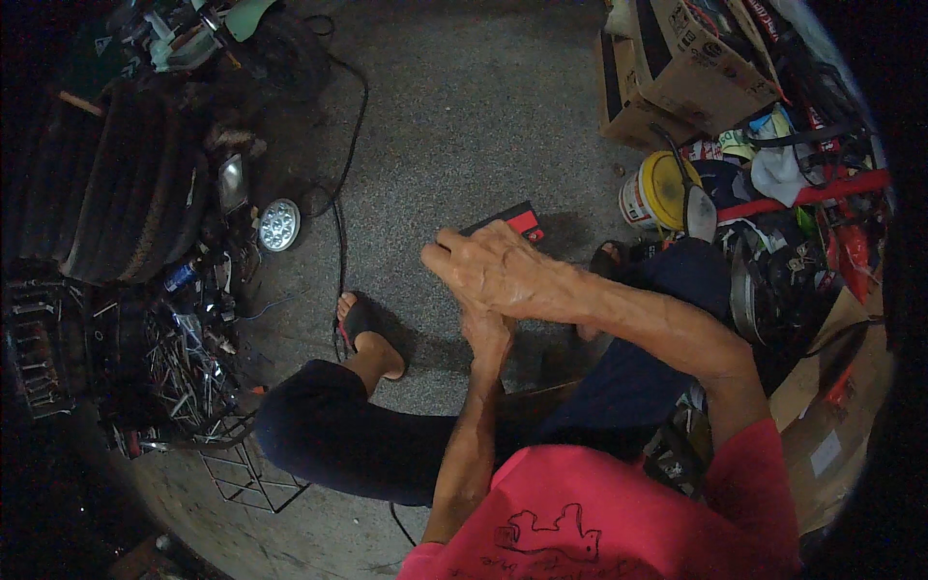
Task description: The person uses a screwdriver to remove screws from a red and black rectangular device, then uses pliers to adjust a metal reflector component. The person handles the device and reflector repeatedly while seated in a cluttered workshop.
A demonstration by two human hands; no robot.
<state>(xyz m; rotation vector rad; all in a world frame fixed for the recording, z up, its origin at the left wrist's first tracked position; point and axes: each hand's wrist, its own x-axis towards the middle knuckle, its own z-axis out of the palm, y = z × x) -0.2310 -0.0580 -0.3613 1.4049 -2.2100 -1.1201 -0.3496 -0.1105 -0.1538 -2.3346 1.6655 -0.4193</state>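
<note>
My right hand [493, 271] is closed over a flat black-and-red object [525, 222], whose far end sticks out beyond my knuckles toward the upper right. Its fingers curl down at the left, so the near part of the object is hidden. My left hand [483, 333] rises from below and meets the underside of my right, which covers its fingers; I cannot make out what they hold. Both hands are together above my lap, between my bent legs in dark trousers.
Stacked tyres [121, 184], scattered tools [184, 377] and a round lamp [279, 225] lie left, beside a black cable [343, 155]. A wire rack [246, 474] sits lower left. Cardboard boxes [706, 72], a yellow-lidded bucket [659, 188] and assorted clutter crowd the right.
</note>
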